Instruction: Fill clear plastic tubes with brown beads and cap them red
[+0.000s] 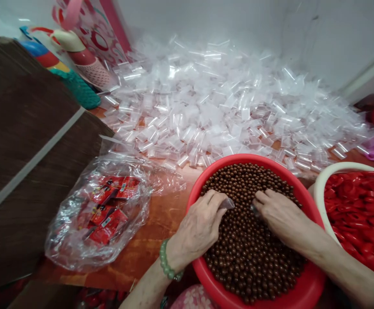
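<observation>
Held in left fingers [218, 200]: small clear plastic pouch [228, 203], likely limp, slippery; pinch by edge. Cannot tell hold of right fingers [261, 198].

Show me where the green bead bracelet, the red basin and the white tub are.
Green bead bracelet [163, 256]: head view, beads on its left side.
Red basin [243, 158]: head view, far rim.
White tub [320, 195]: head view, left rim.

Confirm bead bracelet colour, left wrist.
Green, pale and slightly translucent-looking; the bracelet shows best in the head view.
</observation>
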Demonstrator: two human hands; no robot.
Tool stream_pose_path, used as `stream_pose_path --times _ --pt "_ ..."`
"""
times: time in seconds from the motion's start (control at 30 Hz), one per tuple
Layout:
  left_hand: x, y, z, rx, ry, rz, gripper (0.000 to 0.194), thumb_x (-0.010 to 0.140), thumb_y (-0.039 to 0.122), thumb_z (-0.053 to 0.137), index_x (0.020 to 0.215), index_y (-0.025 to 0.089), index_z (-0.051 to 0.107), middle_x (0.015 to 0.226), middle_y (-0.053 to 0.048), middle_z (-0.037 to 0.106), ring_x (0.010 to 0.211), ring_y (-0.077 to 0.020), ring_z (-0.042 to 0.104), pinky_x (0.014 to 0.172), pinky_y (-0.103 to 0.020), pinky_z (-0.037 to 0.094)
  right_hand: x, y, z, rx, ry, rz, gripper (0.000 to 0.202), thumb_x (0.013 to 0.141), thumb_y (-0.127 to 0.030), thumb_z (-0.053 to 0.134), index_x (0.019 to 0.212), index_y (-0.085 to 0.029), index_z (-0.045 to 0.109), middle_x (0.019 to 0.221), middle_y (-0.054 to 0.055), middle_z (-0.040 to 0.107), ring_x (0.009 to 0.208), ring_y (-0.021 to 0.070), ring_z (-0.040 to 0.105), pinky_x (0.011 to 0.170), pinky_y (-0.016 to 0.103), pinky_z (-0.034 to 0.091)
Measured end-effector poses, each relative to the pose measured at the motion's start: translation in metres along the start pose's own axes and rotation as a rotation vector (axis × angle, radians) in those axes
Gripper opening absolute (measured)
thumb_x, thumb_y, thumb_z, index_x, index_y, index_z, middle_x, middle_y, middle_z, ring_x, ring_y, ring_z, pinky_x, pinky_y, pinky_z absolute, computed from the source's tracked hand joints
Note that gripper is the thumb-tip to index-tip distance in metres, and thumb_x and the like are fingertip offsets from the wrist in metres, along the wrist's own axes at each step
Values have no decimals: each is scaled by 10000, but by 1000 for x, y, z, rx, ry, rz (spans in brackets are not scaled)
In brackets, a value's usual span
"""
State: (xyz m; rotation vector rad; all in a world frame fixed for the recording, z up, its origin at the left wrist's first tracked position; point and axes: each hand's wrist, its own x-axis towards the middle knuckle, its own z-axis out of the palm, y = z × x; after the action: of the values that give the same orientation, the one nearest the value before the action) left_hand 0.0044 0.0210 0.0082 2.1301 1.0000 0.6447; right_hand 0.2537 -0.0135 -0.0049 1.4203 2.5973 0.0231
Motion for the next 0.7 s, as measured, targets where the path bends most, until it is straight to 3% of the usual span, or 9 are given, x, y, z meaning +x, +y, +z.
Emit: stream_pose_path --times 0.13,0.27,0.37,0.57,0.7 --pt "0 -4 3 -24 146 29 144 929 106 503 1037 178 566 984 -72 668 921 -208 612 850 -376 535 14 -24 -1 292 -92 -87 298 768 37 477 925 -127 670 1050 139 661 1002 244 632 881 370 514" --pt "-1 -7 3 -59 206 -15 276 930 111 510 1195 179 548 1094 -84 680 1004 -199 640 928 -371 536 27 -29 -11 463 -168 -151 177 790 -42 585 908 -160 646 955 47 644 836 161 653 786 265 531" --pt "-1 -7 3 -87 196 -3 385 951 98 455 1315 205 519 1173 -94 656 1076 -191 628 960 -369 532 29 -26 -15 696 -186 -147 139 824 -108 655 943 -175 633 976 27 636 869 156 639 802 260 519" --pt "1 -7 2 -145 224 4 287 951 106 487 1205 199 585 1084 -78 665 1005 -172 646 909 -334 555 22 -20 -25 1140 -115 -97 362 869 -274 702 1215 -206 619 1106 50 667 1019 181 631 939 308 487" --pt "2 -7 2 -126 129 -2 292 954 108 486 1217 194 580 1127 -85 661 1032 -181 641 933 -347 547 16 -12 -35 1288 -104 -68 417 851 -416 707 1212 -215 647 1132 54 674 1068 203 631 967 336 483"
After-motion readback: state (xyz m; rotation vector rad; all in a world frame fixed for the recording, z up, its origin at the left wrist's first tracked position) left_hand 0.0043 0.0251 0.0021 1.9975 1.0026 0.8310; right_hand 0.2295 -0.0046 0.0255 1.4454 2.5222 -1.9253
